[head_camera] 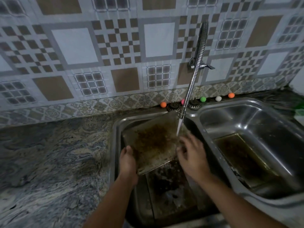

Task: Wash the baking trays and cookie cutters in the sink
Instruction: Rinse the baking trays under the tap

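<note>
A square metal baking tray (153, 142), caked with brown residue, is tilted up over the left sink basin (117, 129). My left hand (127, 163) grips its near left corner, thumb on top. My right hand (191, 155) rests on the tray's right edge with spread fingers, blurred. Water runs from the flexible tap (191, 89) onto the tray just above my right hand. A second dirty tray (246, 158) lies flat in the right sink basin (246, 109). Another dark tray (171, 186) lies in the left basin under the held one. I see no cookie cutters.
A marbled stone counter (54, 162) stretches to the left of the sinks. Small coloured balls (163, 104) and two drain strainers (195, 105) sit along the back ledge under the patterned tile wall. A green object (299, 111) shows at the right edge.
</note>
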